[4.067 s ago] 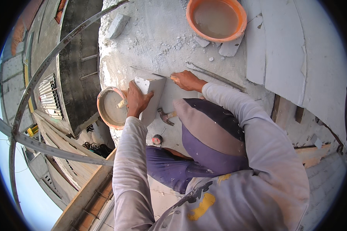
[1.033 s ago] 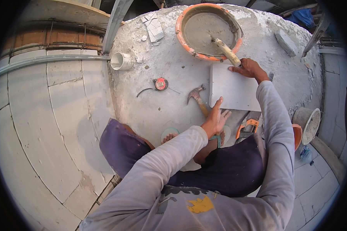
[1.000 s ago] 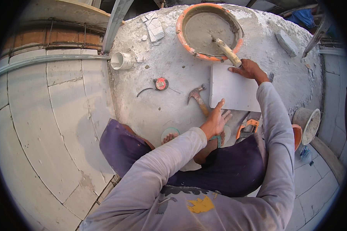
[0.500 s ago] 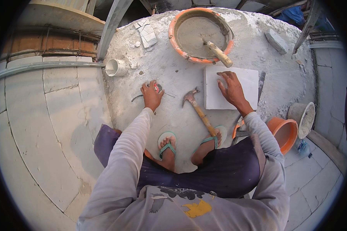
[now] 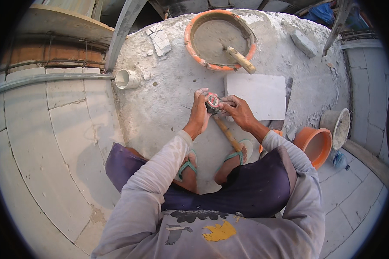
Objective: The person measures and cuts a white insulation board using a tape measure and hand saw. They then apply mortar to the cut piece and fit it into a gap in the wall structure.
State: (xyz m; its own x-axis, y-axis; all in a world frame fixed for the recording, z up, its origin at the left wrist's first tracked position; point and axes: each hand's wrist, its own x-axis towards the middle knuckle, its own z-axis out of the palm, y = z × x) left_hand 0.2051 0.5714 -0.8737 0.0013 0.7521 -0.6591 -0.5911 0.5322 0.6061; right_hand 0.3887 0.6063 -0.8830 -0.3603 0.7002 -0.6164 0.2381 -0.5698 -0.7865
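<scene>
A red and black tape measure (image 5: 212, 102) is held up in front of me, between both hands. My left hand (image 5: 199, 113) wraps round its left side, closed on it. From the right, my right hand (image 5: 239, 111) pinches at the tape measure's edge with thumb and fingers; the exact spot it grips is small. Below them on the ground lies a hammer (image 5: 228, 134) with a wooden handle, its head mostly hidden by my hands. A pale rectangular block (image 5: 259, 96) lies flat just beyond my right hand.
Beyond the block stands an orange basin (image 5: 188, 41) of wet mortar, with a wooden-handled tool (image 5: 241, 60) in it. A white cup (image 5: 128, 79) lies at left. At right are an orange bucket (image 5: 307, 137) and a grey bucket (image 5: 338, 125). Broken block pieces (image 5: 161, 41) lie farther back.
My left hand has lifted the tape measure off the ground and brought it right. My right hand has left the block and come in to grip the tape measure too.
</scene>
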